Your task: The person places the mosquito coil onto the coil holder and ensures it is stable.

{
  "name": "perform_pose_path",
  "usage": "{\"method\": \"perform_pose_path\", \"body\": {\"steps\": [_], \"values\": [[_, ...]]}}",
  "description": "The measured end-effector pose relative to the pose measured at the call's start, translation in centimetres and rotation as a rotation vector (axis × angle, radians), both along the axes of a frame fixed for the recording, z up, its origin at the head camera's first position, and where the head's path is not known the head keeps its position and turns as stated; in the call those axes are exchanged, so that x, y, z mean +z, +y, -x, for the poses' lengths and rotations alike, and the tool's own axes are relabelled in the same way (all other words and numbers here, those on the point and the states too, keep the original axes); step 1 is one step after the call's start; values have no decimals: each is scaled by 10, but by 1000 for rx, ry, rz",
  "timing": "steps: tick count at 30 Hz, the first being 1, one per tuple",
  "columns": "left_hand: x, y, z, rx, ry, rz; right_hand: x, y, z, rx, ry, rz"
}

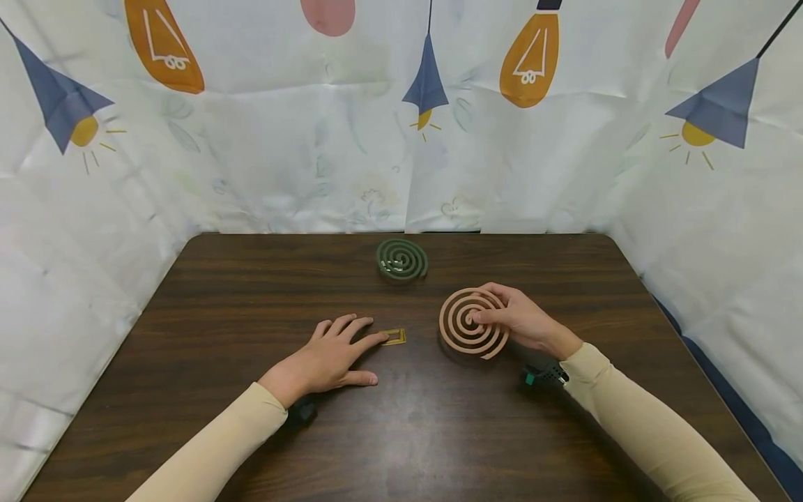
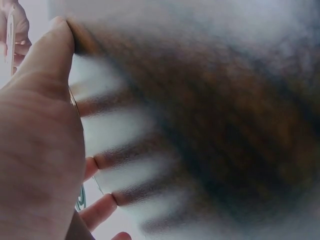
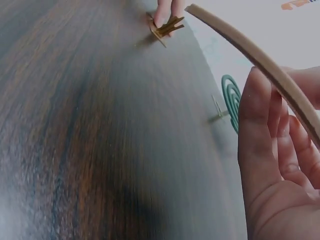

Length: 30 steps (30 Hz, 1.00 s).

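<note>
A patterned curtain (image 1: 370,164) is hanging behind the dark desk (image 1: 414,439). The left hand (image 1: 326,359) is showing spread fingers, gripping nothing; the right hand (image 1: 527,321) is pinching between thumb and fingers. A tan coil (image 1: 467,323) is sitting in that pinch, above the desk. A green coil (image 1: 402,261) is standing near the far edge. A gold metal stand (image 1: 402,337) is resting under the left index fingertip.

The head view looks forward and down across the worktop (image 1: 408,432); the wrist views sit low above it; all three share the tan mosquito coil (image 1: 465,322), nearest the right wrist camera.
</note>
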<state>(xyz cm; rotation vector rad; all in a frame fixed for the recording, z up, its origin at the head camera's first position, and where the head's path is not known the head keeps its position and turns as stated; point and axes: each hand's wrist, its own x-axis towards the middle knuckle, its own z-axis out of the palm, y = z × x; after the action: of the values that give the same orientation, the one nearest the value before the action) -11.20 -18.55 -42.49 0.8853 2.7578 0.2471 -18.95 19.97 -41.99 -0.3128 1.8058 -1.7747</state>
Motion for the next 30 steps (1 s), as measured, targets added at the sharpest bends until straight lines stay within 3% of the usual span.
{"method": "perform_pose_path", "body": {"steps": [30], "values": [[1,1,-1,9,-18,3,-3,-25,1,6,-36,54]]}}
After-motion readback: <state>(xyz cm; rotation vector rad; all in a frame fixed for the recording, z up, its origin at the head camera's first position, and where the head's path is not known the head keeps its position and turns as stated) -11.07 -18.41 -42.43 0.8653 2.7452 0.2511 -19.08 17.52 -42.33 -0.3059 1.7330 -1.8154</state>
